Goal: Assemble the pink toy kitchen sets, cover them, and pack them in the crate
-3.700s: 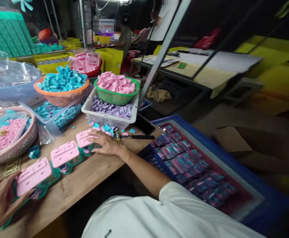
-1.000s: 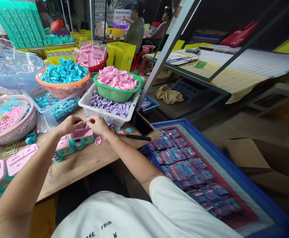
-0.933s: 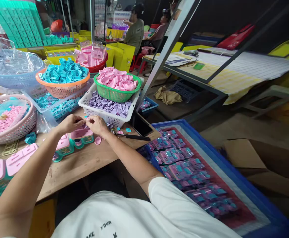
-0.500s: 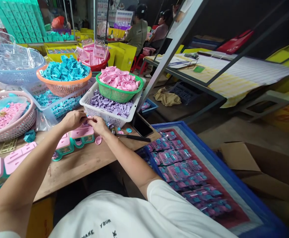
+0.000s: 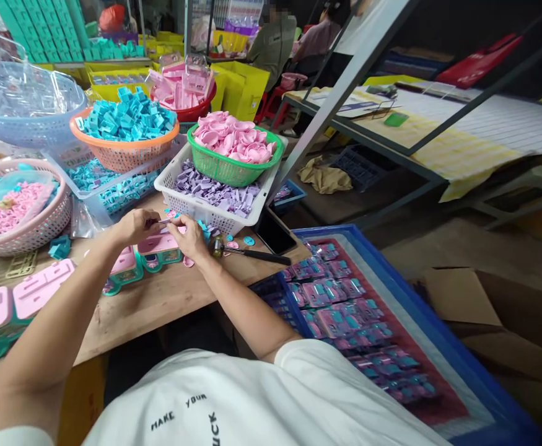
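Observation:
My left hand (image 5: 138,227) and my right hand (image 5: 187,236) meet above the table, each closed in a pinch. Between their fingertips is a small purple plastic piece (image 5: 165,221), its far details hidden by the fingers. Just below them stands a pink-topped teal toy (image 5: 160,243), partly covered by my hands. To the right of my right hand lies a hammer (image 5: 254,254) with a black handle. Small teal discs (image 5: 249,240) and a pink oval piece (image 5: 187,262) lie close by.
A white basket (image 5: 224,217) of purple pieces bears a green basket (image 5: 238,175) of pink parts. An orange basket (image 5: 126,152) holds teal parts. A phone (image 5: 274,233) lies near the table edge. A blue crate (image 5: 363,248) with packed toys stands at right.
The view has shifted slightly, so the baskets and table sit further right. My hands stay together over the toy, and the purple piece between the fingers shows more clearly.

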Tool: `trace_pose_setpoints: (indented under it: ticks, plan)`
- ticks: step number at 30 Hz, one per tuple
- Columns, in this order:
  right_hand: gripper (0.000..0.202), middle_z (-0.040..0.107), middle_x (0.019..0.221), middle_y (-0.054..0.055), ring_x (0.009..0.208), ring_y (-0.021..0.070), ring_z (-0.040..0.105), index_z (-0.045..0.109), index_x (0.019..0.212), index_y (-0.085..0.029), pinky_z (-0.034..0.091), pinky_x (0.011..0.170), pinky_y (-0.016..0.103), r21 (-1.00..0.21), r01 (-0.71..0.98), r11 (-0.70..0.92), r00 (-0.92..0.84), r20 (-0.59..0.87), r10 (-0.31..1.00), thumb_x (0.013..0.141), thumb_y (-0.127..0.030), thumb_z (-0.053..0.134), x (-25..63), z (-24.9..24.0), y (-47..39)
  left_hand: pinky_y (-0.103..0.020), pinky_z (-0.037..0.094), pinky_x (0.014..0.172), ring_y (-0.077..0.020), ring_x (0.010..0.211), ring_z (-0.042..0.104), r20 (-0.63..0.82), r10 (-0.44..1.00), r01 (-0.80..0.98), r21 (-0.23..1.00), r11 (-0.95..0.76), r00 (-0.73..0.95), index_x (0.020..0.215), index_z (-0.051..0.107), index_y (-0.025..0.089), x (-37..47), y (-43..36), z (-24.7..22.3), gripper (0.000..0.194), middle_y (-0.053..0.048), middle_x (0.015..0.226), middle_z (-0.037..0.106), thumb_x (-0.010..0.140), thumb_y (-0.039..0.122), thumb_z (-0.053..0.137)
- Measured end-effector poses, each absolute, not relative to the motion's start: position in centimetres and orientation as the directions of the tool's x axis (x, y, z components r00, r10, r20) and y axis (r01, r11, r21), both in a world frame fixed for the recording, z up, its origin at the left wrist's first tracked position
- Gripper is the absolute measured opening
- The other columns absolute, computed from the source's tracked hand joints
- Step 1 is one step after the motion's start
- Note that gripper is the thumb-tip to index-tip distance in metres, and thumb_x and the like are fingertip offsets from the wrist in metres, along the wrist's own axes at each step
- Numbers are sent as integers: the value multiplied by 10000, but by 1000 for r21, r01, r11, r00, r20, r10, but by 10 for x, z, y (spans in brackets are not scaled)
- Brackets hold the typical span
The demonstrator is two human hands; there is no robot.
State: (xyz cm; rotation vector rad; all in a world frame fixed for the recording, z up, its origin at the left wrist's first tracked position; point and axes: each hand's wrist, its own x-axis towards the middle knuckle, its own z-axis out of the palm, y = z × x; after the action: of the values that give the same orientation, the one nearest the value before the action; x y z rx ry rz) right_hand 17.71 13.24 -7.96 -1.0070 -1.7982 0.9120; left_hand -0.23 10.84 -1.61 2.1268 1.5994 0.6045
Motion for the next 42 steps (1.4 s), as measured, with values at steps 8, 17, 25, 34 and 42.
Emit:
trace_pose_setpoints:
  ticks: [8,17,25,34,42]
  plan:
    - [173,668,1108,112,1130,234,590,667,1070,-172,427,1059,367,-747,262,611,-249,559,791,935,-248,591,187,-58,117,-259,482,666,-154,730,590,-22,990,202,978,51,-140,911,734,117,-2,69,6,424,-104,892,713,750,504,676]
    - [169,715,1052,92,1039,203,636,725,1057,-172,480,1000,318,-627,99,772,-542,617,571,948,-239,614,134,-24,88,-349,560,842,-214,855,698,-148,974,-158,980,122,-171,1021,733,67,-21,20,26,383,-94,815,727,649,152,710]
    - [127,738,796,19,759,152,683,714,870,-162,519,756,244,-848,319,423,-587,173,791,889,-181,590,117,-22,88,-258,442,560,-162,581,586,-41,983,427,897,115,-177,885,760,117,-53,3,8,442,-38,635,659,644,485,811]
    - [160,681,597,-12,484,108,597,613,716,-171,483,538,204,-888,411,205,-617,-105,780,872,-138,594,112,-21,84,-239,295,515,-116,521,413,-2,994,656,752,71,-105,824,766,128,-64,8,-10,418,-7,586,578,734,518,646]
    - [171,663,590,-29,499,109,612,606,713,-184,466,536,201,-878,421,226,-623,-99,776,869,-181,674,109,-20,83,-232,260,460,-120,474,421,-154,983,582,793,181,-96,784,738,149,-58,12,1,593,-15,524,562,547,691,780]
